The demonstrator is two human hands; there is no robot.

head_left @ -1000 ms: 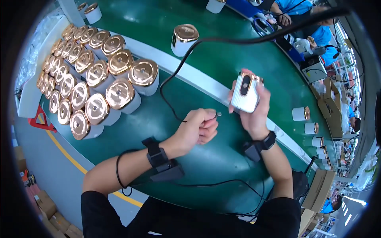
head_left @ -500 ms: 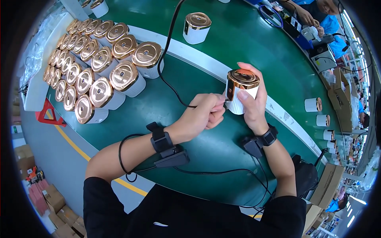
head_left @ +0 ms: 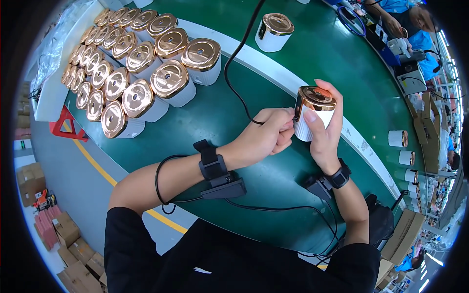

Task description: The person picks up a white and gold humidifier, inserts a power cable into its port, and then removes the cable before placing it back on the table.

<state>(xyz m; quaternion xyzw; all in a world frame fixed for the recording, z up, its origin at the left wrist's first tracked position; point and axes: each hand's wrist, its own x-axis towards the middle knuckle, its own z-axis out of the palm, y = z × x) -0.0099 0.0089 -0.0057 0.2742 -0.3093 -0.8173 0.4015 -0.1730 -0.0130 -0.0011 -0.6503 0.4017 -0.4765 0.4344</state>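
Right-hand fingers (head_left: 315,123) wrapped around 1 gold-topped white canister (head_left: 316,103), contents hidden, left-hand fingers (head_left: 283,138) pinching black cable (head_left: 244,39) beside it

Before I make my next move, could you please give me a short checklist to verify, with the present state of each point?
1. Right hand has a hold on the white-and-gold unit: ok, thumb in front, fingers behind.
2. Unit has its gold top upward: ok.
3. Left hand pinches the black cable near its end: ok, at the unit's side.
4. Cable end fully inserted: cannot tell, the fingers hide it.
5. Cable has slack: ok, it curves loosely before the hand.
6. Left forearm free of cords: not ok, a thin cord loops over it.
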